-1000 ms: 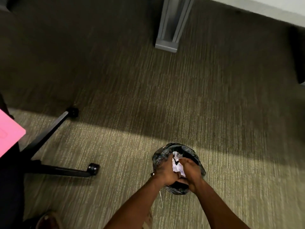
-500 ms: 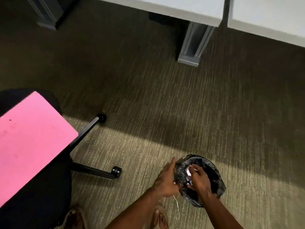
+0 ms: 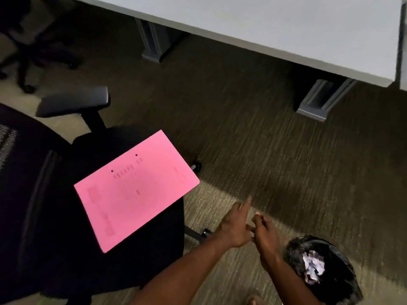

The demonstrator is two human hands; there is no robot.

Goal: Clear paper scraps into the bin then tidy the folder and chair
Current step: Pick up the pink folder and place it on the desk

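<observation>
Paper scraps [image 3: 313, 269] are now seen lying in the lined bin [image 3: 343, 289] at lower right; both hands have been lifted clear of it. Left hand [image 3: 234, 225] is loosely spread and empty; right hand [image 3: 264, 233] is half-curled, nothing visibly held. Scrap step is judged done. Pink folder [image 3: 136, 190] is noted overhanging the chair seat [image 3: 44, 216], tabletop [image 3: 264, 23] beyond.
</observation>
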